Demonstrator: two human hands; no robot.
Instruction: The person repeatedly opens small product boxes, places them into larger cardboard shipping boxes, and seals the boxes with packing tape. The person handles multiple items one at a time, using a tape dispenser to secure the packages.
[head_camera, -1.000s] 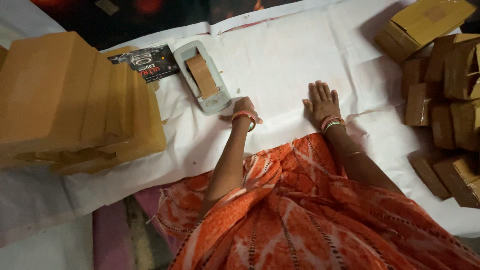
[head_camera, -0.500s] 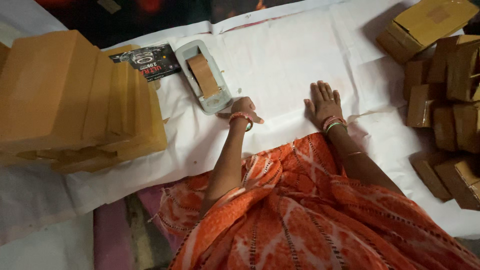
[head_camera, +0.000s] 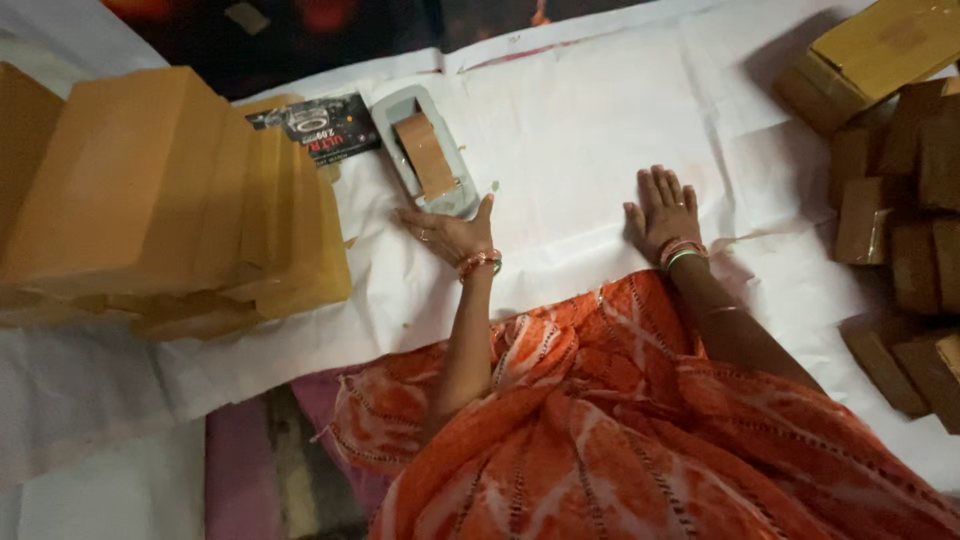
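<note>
Creased, matt white paper sheet (head_camera: 580, 130) covers the surface. On it lies a smooth grey plastic tape dispenser (head_camera: 425, 150) with glossy brown tape. Beside the dispenser, matt tan cardboard boxes (head_camera: 170, 200). Orange patterned cloth (head_camera: 640, 430) looks soft, perforated.

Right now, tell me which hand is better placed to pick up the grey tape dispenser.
Left. The left hand lies open on the white sheet right at the near end of the grey tape dispenser, fingertips almost touching it. The right hand rests flat, farther to the side.
</note>
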